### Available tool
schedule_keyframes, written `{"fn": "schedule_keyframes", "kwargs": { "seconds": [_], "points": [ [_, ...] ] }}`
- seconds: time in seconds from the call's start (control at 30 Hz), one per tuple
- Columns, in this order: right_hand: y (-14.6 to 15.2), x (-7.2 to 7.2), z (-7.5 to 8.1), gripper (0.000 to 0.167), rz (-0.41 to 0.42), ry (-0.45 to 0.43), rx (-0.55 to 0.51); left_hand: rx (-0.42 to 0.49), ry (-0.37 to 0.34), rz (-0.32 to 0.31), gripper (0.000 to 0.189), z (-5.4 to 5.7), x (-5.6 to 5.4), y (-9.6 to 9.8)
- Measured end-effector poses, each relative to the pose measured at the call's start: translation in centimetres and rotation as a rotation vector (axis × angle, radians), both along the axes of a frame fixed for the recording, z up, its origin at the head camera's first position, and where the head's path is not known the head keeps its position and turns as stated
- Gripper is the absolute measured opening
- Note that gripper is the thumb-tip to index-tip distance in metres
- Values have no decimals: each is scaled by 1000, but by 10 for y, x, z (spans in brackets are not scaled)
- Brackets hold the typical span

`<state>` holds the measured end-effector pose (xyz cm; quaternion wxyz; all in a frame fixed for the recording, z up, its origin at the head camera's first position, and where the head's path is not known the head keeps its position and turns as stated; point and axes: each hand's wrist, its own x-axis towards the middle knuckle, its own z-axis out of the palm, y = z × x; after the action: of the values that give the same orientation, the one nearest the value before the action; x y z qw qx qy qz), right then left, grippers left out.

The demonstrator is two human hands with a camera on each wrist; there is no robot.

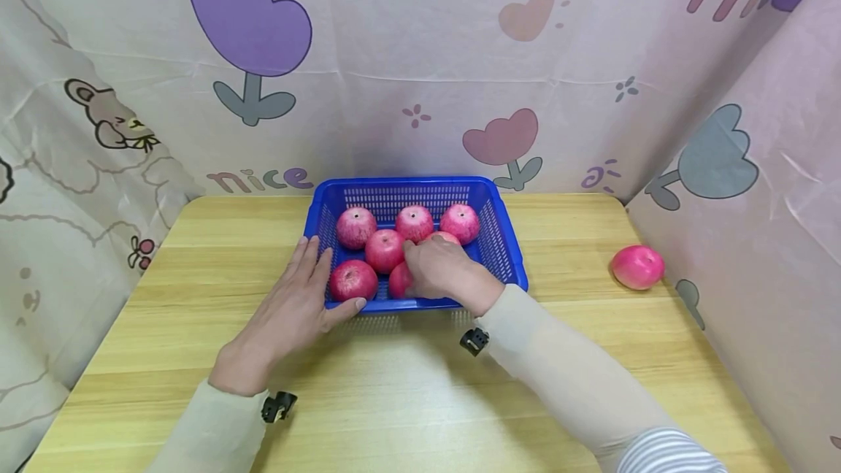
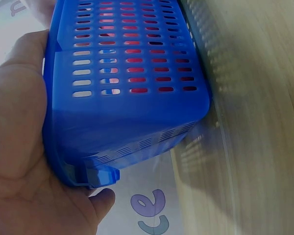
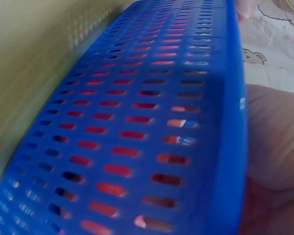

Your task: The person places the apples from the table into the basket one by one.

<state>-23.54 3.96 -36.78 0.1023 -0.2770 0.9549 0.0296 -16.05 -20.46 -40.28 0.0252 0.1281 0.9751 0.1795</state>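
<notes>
A blue plastic basket (image 1: 420, 182) with slotted walls stands at the back middle of the table, and several red apples (image 1: 385, 251) lie inside it. My left hand (image 1: 285, 316) rests on the basket's left front corner with straight fingers; the left wrist view shows the palm against the blue rim (image 2: 51, 112). Reaching over the front rim, my right hand (image 1: 447, 268) grips a red apple (image 1: 398, 282) in the front row, its fingertips partly hidden. Beyond that hand another apple (image 1: 443, 237) is partly covered.
One more pinkish-red apple (image 1: 638, 267) sits on the wooden table (image 1: 420, 393) near its right edge. A printed curtain (image 1: 381, 35) hangs behind and along both sides of the table.
</notes>
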Motion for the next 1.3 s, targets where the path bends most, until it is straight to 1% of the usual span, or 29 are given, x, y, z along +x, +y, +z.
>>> {"fn": "schedule_keyframes", "kwargs": {
  "seconds": [0.07, 0.13, 0.17, 0.27, 0.33, 0.4, 0.57, 0.73, 0.83, 0.93, 1.1, 1.3],
  "points": [
    [1, -2, -1, 71, 7, 2, 3, 2, -1, 2, 119, 0, 0, 0],
    [1, -3, -3, 71, 18, 8, 2, 3, -4, 4, 119, 0, 0, 0],
    [2, -4, -4, 68, 25, 16, 3, 5, -5, 4, 119, 0, 0, 0],
    [2, -7, -6, 50, 39, 33, -8, 6, -3, 4, 119, 0, 0, 0],
    [2, -9, -6, 44, 38, 34, -18, 4, -3, 3, 119, 0, 0, 1],
    [2, -10, -7, 44, 25, 25, -37, 2, -3, 2, 119, 0, 0, 1],
    [3, -13, -7, 46, -36, -13, -107, 0, -5, 4, 119, 1, 0, 1],
    [7, -17, -7, 38, -63, -44, -171, -6, -7, 3, 120, 2, 0, 0],
    [10, -18, -6, 34, -65, -66, -187, -6, -10, 1, 120, 2, 0, 0],
    [13, -19, -4, 34, -54, -87, -194, -6, -14, 4, 120, 2, 0, 0],
    [16, -16, -3, 34, -17, -96, -184, -6, -15, 5, 120, 2, 0, 0],
    [20, -14, -5, 20, 108, -41, -163, -2, -14, 3, 120, 1, -1, 0]
  ]
}}
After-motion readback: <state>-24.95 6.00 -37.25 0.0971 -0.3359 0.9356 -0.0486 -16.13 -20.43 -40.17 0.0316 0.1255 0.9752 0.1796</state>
